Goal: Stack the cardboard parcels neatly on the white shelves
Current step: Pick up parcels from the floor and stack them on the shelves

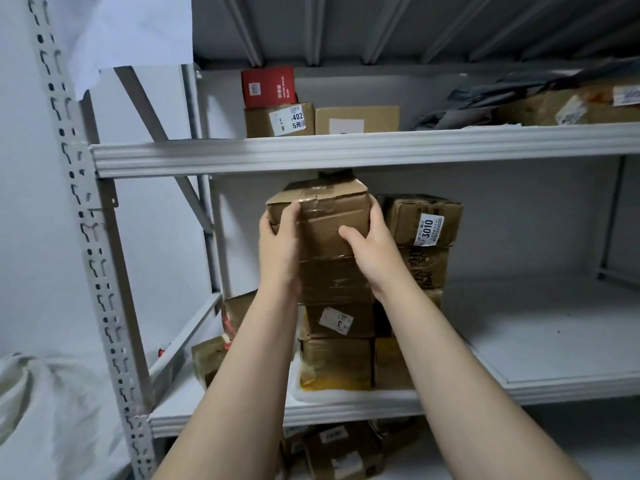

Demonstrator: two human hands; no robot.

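White shelf (554, 341) runs under my wrists. My left hand (278, 244) and right hand (372, 247) clasp the parcel (329, 223) by its sides, fingers curled round the edges, atop a stack (337, 320). The card is dented and taped. I judge it light but soft, best held at the corners. Just past my right hand stands another stack (424, 220).

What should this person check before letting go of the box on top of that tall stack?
1. Grip: left hand and right hand clasp the top parcel from both sides: ok.
2. Alignment: it juts out to the left of the parcel beneath: not ok.
3. Headroom under the upper shelf beam: cannot tell.
4. Top parcel resting fully on the stack: cannot tell, the hands hide the seam.
5. Spare room on the middle shelf, to the right: ok.
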